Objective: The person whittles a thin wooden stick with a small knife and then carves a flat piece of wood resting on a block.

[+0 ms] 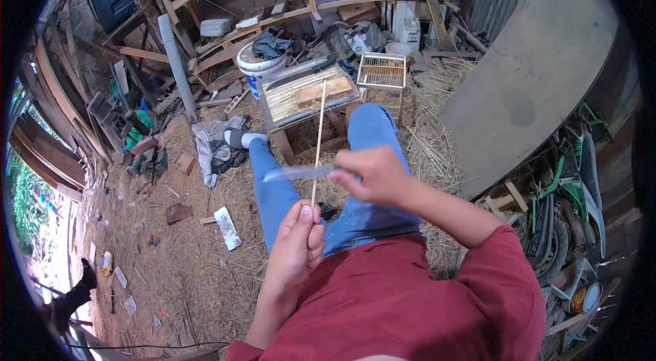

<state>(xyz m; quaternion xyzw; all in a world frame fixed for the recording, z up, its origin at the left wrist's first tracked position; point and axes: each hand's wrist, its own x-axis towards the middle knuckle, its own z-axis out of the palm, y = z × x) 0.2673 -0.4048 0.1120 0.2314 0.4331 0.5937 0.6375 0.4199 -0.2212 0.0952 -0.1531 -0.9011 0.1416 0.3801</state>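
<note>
My left hand (pixel 298 234) is closed round the lower end of a thin, pale wooden stick (pixel 320 125), which points up and away from me. In my right hand (pixel 372 173) is a knife (pixel 297 173), its blade smeared by motion and reaching left across the stick just above my left hand. Whether the blade touches the stick I cannot tell. Beyond my knees stands a low work table (pixel 277 114) covered with many pale sticks, with a small brown wooden board (pixel 324 91) lying on them.
A small slatted wooden cage (pixel 383 71) stands right of the table. Left of it is a white bucket (pixel 251 64) with dark cloth on top. A large flat panel (pixel 540 74) leans at the right. Straw and shavings cover the dirt floor (pixel 205 245), where a white-topped wood offcut (pixel 227 228) lies.
</note>
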